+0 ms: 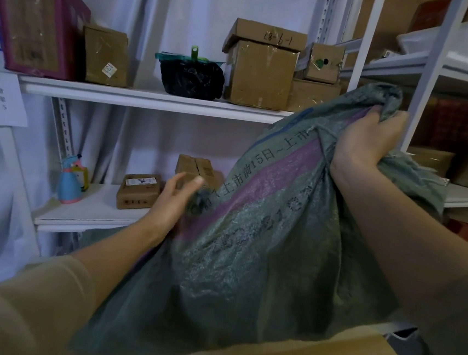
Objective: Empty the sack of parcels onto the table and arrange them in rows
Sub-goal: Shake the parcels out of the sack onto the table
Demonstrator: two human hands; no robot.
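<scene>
Woven green sack [263,251] bunched in right hand [364,144].

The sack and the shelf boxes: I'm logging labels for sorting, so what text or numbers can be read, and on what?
"15日" and "上市", within a longer printed line: on the green woven sack; the rest is creased or blurred.
"28-6-1", handwritten: on the top cardboard box on the upper shelf.
White paper sheet at left: blurred.
Sticker on the small carton, lower shelf: too small.
</scene>
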